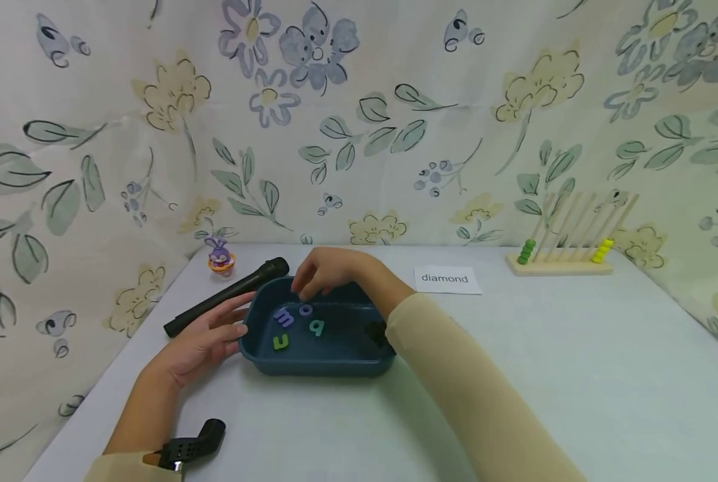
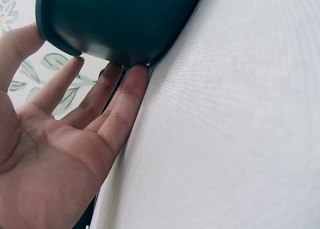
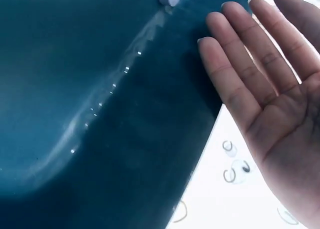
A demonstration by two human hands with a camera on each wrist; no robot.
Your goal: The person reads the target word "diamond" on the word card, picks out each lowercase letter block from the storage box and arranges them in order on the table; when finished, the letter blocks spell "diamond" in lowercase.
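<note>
A dark teal basin (image 1: 319, 367) stands on the white table. My left hand (image 1: 205, 341) is at its left end, thumb by the rim and the fingertips (image 2: 135, 79) against the outer wall in the left wrist view. Over the basin's far left side hovers my right hand (image 1: 328, 271); the right wrist view shows its fingers (image 3: 245, 64) nearly straight and holding nothing. On the basin floor lie a purple letter m (image 1: 284, 317), a lilac letter o (image 1: 306, 310), a teal letter like q or 9 (image 1: 316, 327) and a green letter like n or u (image 1: 280, 342).
Behind my left hand lies a black microphone (image 1: 226, 294). A purple rabbit toy (image 1: 219, 257) stands at the back left. A card (image 1: 447, 280) reading "diamond" lies behind the basin's right side. A wooden bead rack (image 1: 560, 268) stands at the back right before the flowered cloth.
</note>
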